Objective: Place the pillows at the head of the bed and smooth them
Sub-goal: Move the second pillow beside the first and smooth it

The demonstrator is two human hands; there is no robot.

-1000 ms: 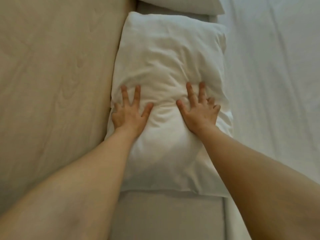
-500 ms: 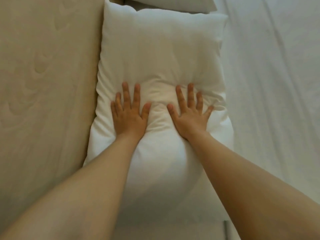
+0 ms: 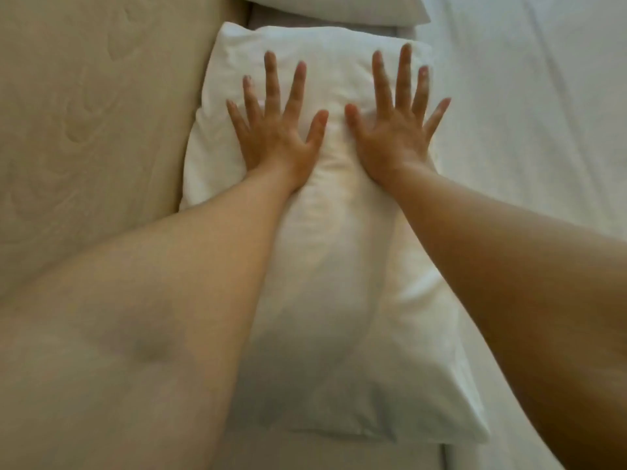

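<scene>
Neither grip has hold of anything: the left hand (image 3: pixel 271 137) and the right hand (image 3: pixel 395 137) both lie flat, palms down and fingers spread wide, pressing on the white pillow (image 3: pixel 339 283). They sit side by side in the upper middle of the frame, thumbs near each other but apart, with a raised ridge of pillowcase between them. The fingertips reach close to the pillow's far edge.

That pillow runs lengthwise down the centre of the frame, its left side against the beige padded headboard (image 3: pixel 84 130) and its right side lying on the white bed sheet (image 3: pixel 543 130). A second pillow (image 3: pixel 339 8) shows only as a strip at the top edge, just beyond the first one, with a narrow shadowed gap between them.

Judging from the flat, open hands, placing is done for this pillow and smoothing is the step in hand. The fabric near the hands looks bunched along the middle, while the near end, in the lower centre of the frame, looks plump and fairly even. The next move calls for light, even pressure and an outward sweep, palms parting toward the left and right edges to flatten the centre ridge without dragging the pillow off the headboard. How smooth the second pillow is cannot be told here.
</scene>
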